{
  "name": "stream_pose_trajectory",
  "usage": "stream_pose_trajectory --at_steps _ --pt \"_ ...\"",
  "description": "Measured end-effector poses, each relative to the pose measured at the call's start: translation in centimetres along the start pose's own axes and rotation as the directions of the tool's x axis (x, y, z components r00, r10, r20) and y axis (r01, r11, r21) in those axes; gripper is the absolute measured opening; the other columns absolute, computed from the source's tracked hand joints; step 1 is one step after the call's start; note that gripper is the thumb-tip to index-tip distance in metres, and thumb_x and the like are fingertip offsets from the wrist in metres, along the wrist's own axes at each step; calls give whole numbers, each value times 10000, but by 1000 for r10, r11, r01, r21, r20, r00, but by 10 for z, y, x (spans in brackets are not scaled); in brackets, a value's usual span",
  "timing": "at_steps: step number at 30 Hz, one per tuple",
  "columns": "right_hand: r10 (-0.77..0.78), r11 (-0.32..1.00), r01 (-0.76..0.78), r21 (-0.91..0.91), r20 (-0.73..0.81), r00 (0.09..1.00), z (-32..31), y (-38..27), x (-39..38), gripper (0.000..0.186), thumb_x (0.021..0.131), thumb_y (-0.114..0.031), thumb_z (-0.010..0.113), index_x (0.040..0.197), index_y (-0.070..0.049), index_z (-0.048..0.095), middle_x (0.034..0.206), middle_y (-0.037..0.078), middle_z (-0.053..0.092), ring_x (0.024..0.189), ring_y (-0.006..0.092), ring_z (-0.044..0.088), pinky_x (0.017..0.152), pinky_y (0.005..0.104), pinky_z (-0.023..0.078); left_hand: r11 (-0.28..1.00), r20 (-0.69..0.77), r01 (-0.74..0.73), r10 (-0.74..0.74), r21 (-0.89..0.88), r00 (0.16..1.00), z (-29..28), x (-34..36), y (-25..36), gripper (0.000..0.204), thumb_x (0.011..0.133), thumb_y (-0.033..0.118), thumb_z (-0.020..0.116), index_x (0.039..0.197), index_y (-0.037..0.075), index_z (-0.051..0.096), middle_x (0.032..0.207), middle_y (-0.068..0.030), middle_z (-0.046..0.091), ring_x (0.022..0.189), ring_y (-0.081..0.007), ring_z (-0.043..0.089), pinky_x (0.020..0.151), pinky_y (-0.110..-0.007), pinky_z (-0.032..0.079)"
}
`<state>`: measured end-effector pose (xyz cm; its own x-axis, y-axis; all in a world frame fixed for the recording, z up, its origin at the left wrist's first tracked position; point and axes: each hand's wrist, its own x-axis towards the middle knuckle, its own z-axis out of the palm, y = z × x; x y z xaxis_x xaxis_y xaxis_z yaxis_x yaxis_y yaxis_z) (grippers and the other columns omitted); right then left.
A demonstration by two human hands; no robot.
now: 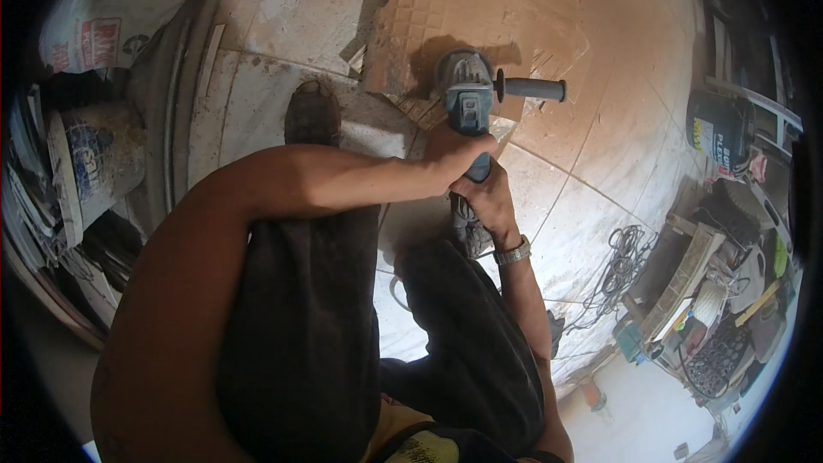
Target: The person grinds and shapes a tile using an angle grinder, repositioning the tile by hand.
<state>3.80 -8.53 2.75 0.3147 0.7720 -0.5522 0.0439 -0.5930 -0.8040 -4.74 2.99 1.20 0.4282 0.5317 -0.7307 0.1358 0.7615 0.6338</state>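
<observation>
An angle grinder point(468, 110) with a teal and dark body is in both my hands, its head pointing away from me. My left hand point(447, 154) is closed around the body near its middle. Behind it, my right hand point(490, 199) wraps the rear end; a metal-banded watch point(513, 250) is on that wrist. The black side handle point(536, 89) sticks out to the right, with no hand on it. Under the grinder's head lies a dusty tan slab point(489, 0) with a grid pattern and a broken near edge. The disc's contact with it is mostly hidden.
Pale floor tiles point(549, 180) carry brown dust. A coiled cable point(621, 266) lies to the right, near a wooden crate point(686, 283) and piled tools. A dark container point(720, 133) stands at the far right. Left are a printed sack point(129, 9) and a dirty bucket point(103, 154).
</observation>
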Motion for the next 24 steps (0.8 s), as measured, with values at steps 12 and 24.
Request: stream_pose_trajectory --at_steps 12,24 --pt "79 968 -51 245 -105 991 -4 12 -1 436 846 -157 842 1177 64 661 1032 105 757 921 183 707 837 340 566 966 197 30 -83 257 977 14 22 3 394 734 263 860 1009 32 697 953 -73 707 847 -175 667 752 -363 548" --pt "8 997 -6 72 -19 1000 3 -13 12 401 866 -166 836 1155 49 659 986 78 739 867 160 689 782 316 556 996 28 -12 9 90 1000 -3 10 15 317 748 221 826 951 11 701 871 -77 720 777 -185 685 703 -366 555"
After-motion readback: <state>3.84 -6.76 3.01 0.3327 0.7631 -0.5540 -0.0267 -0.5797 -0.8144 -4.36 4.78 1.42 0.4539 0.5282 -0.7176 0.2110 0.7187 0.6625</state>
